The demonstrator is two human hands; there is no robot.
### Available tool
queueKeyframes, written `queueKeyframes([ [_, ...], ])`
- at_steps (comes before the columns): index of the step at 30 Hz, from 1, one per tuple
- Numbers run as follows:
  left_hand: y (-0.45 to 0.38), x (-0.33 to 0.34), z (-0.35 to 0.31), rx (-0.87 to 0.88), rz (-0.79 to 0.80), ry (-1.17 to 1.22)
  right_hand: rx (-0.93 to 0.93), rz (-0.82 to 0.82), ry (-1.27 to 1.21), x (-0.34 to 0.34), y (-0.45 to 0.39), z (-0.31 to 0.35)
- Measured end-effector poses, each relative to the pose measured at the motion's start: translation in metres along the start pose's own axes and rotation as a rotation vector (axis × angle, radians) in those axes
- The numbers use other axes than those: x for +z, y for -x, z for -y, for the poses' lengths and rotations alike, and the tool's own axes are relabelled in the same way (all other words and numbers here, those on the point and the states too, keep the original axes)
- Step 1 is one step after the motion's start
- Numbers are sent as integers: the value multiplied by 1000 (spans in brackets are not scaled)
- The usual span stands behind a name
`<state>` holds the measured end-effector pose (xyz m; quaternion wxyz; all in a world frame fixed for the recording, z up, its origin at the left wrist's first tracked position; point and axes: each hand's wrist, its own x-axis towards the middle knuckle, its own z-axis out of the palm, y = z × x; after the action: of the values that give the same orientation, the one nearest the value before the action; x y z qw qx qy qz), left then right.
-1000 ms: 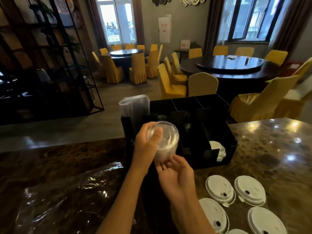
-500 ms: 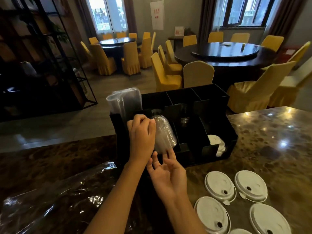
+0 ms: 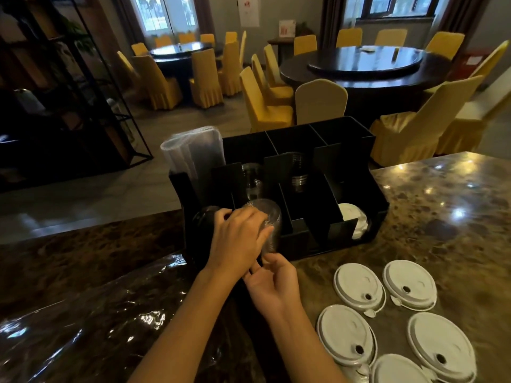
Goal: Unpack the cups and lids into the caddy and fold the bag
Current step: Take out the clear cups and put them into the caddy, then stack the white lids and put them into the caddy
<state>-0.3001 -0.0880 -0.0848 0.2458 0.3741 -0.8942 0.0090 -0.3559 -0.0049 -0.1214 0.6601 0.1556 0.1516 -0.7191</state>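
A dark marbled desk (image 3: 431, 205) fills the foreground. On its left part lies one crumpled clear plastic bag (image 3: 91, 324), spread flat and catching the light.

One black caddy (image 3: 367, 189) stands at the far edge of the desk, split by partitions into several compartments. At its left end a sleeve of clear plastic (image 3: 193, 150) rises upright above the rim. Two stacks of clear cups stand in the middle compartments: one (image 3: 252, 178) to the left, one (image 3: 299, 172) to the right. A small pile of white lids (image 3: 355, 223) sits in the front right compartment.

Five white lids (image 3: 359, 286) with sip holes lie flat on the desk just right of the hands, near the caddy's front; the nearest is cut by the frame edge.

A stack of clear domed lids (image 3: 269, 225), ribbed along its side, lies tilted over the caddy's front left compartment, touching its front wall. How many lids it holds cannot be told.

The left hand (image 3: 237, 239) lies over the top of this stack, fingers curled round it and gripping it. The right hand (image 3: 272, 286) is just below, fingers loosely bent and spread, its fingertips (image 3: 266, 261) touching the stack's lower end; it grips nothing. The two hands touch.
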Motion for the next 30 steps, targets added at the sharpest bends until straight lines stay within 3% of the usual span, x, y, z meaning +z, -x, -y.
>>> queueKeyframes([
  [9,9,7,-12,-18,-36,-131,-19,-180,163,-8,35,20],
  [16,17,3,-20,-94,-54,-100,3,-91,374,-22,87,37],
  [20,39,-1,-42,-59,-171,50,-182,-20,593,-32,131,79],
  [22,64,7,-64,-15,-80,257,-359,-49,699,-42,156,107],
  [25,102,26,-92,-99,248,539,-639,-132,797,-68,194,148],
  [28,123,50,-103,-131,493,540,-863,-352,1132,-104,226,179],
  [30,129,59,-107,-81,535,460,-954,-522,1538,-129,239,194],
])
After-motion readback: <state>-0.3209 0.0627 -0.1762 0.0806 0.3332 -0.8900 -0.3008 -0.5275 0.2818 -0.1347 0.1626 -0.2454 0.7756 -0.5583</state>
